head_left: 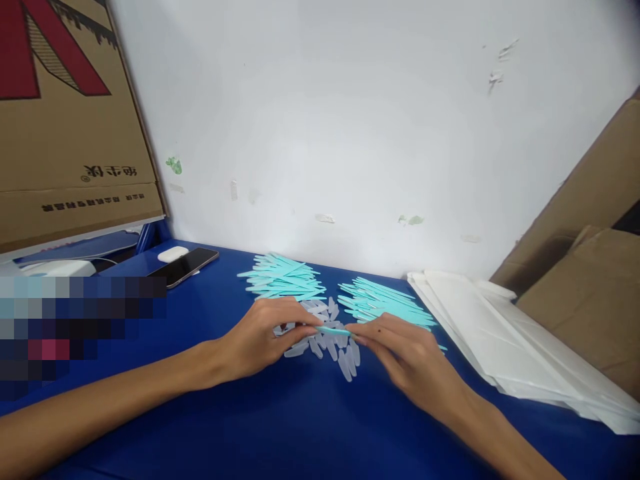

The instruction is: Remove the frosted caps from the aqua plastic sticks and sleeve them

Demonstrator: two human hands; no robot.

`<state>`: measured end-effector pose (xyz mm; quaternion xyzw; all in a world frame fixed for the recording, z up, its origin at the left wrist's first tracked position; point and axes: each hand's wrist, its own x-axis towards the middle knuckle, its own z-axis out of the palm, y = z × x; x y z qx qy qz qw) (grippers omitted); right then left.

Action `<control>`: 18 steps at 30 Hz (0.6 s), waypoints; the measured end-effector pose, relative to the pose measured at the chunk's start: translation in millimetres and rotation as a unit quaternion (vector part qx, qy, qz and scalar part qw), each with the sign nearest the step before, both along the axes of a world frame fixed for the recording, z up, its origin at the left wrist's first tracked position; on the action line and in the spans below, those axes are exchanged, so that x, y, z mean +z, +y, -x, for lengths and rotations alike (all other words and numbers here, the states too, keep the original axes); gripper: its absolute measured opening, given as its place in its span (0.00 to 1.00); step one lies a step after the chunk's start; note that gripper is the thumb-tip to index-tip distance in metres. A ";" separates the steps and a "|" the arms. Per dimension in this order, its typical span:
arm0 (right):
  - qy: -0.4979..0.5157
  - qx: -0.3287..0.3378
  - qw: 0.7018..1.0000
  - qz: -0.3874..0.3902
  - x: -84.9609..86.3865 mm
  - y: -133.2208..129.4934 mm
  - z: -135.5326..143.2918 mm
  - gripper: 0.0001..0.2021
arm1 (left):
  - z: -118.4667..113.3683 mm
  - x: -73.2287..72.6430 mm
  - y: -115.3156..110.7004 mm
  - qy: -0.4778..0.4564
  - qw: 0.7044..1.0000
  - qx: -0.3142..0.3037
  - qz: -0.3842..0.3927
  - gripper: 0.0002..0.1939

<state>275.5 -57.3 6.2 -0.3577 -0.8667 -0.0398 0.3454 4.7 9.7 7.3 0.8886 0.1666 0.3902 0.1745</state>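
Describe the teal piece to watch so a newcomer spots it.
On the blue table, find the translucent pieces in front of two teal piles. Above them, the left hand and right hand grip the teal piece by its ends. It alone is held; others lie loose.

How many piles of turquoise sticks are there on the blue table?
2: the left pile, just beyond the left hand; the right pile, just beyond the right hand.

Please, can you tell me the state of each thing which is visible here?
Left hand: pinching the teal stick
Right hand: pinching its other end
Teal stick: held between both hands
Left teal pile: loose
Right teal pile: loose
Translucent pieces: scattered
Phone: flat, screen dark
White sheets: overlapping
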 end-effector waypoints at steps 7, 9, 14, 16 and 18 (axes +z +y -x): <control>0.033 -0.025 0.999 -0.014 2.1 -3.5 7.0 0.11 | -0.6 -4.7 -0.8 0.029 0.997 0.002 -0.071 0.15; 0.035 -0.051 0.998 -0.029 4.1 -2.2 2.1 0.11 | 0.6 -2.7 3.3 0.032 0.995 0.001 -0.096 0.15; 0.036 -0.110 0.983 -0.143 11.8 3.7 -19.9 0.05 | 7.7 0.9 18.5 0.022 0.993 0.026 -0.114 0.14; 0.034 -0.131 0.976 -0.168 14.2 5.4 -25.9 0.04 | 10.7 0.0 23.4 0.021 0.992 0.033 -0.118 0.14; 0.028 -0.142 0.974 -0.176 15.1 6.1 -28.1 0.03 | 12.6 -1.8 26.3 0.024 0.991 0.037 -0.127 0.14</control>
